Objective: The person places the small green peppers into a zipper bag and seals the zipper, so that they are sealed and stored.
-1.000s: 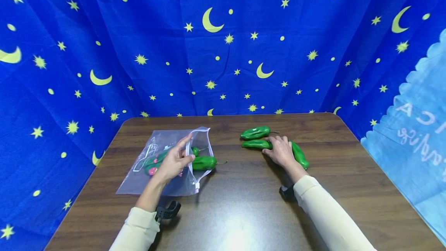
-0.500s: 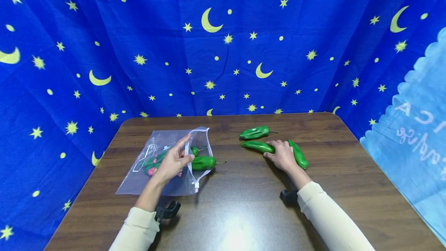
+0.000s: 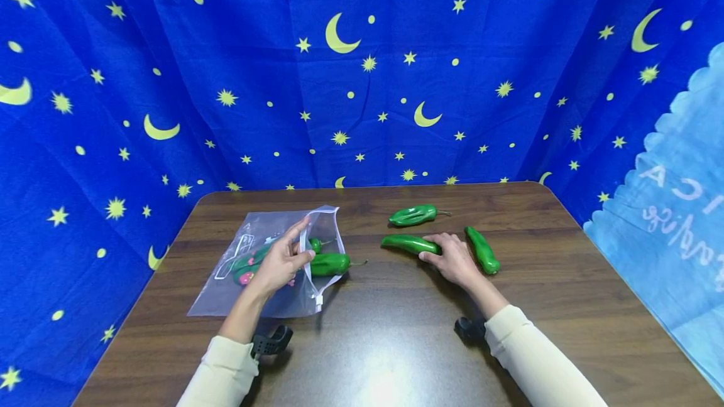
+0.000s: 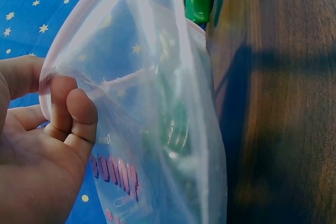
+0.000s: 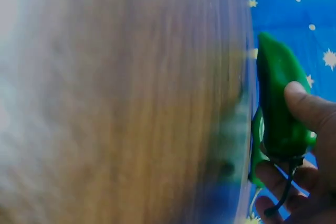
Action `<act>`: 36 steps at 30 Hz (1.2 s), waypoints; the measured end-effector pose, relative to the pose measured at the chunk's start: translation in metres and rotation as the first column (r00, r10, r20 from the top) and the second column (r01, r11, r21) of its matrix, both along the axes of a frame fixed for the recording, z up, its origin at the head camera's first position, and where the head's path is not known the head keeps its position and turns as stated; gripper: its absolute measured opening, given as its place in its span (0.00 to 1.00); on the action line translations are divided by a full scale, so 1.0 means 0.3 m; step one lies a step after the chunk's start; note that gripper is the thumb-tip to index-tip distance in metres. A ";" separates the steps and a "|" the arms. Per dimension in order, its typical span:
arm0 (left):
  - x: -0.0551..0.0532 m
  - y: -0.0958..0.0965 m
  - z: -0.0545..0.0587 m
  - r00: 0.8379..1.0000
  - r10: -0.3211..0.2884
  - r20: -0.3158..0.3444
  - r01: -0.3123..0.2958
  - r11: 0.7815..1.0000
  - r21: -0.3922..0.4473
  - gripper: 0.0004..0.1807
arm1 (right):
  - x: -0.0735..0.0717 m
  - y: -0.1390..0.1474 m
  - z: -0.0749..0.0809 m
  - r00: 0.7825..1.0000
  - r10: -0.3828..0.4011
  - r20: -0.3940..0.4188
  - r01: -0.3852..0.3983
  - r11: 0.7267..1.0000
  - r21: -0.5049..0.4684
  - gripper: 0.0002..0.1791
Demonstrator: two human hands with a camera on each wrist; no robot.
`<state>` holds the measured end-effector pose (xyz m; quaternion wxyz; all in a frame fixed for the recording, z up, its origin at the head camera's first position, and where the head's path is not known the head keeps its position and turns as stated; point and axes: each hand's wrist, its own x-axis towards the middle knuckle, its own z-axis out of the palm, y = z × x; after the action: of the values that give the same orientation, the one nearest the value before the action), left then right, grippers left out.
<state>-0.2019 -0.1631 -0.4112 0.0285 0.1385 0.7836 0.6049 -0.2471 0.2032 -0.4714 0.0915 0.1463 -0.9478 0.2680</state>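
Note:
My left hand (image 3: 278, 267) pinches the mouth edge of a clear slider zip bag (image 3: 212, 297) lying at the left of the table, its opening facing right. Printed lettering and pink shapes mark the bag. Inside are green peppers; one pepper (image 3: 330, 264) pokes its stem end out of the mouth, and another pepper's end (image 3: 315, 245) shows behind it. The left wrist view has the bag's rim between my thumb and fingers. My right hand (image 3: 454, 260) grips a long green pepper (image 5: 281, 98) near its stem end, thumb on one side, its tip pointing left.
A green pepper (image 3: 413, 215) lies behind the held one, its stem to the right. Another pepper (image 3: 482, 250) lies slanted just right of my right hand. The brown wooden table (image 3: 390, 319) ends at a blue star-and-moon curtain (image 3: 384, 80).
My right hand has shifted slightly left and nearer with the pepper, parting it from the two beside it. The left hand and bag have stayed in place.

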 end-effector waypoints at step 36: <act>-0.002 -0.003 -0.002 1.000 -0.004 -0.010 0.004 1.000 0.008 0.39 | 0.073 -0.136 0.037 0.967 0.250 0.043 -0.242 0.959 -0.150 0.24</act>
<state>-0.2024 -0.1641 -0.4119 0.0254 0.1434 0.7811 0.6072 -0.2253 0.1623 -0.4602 0.0387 0.2478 -0.9029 0.3492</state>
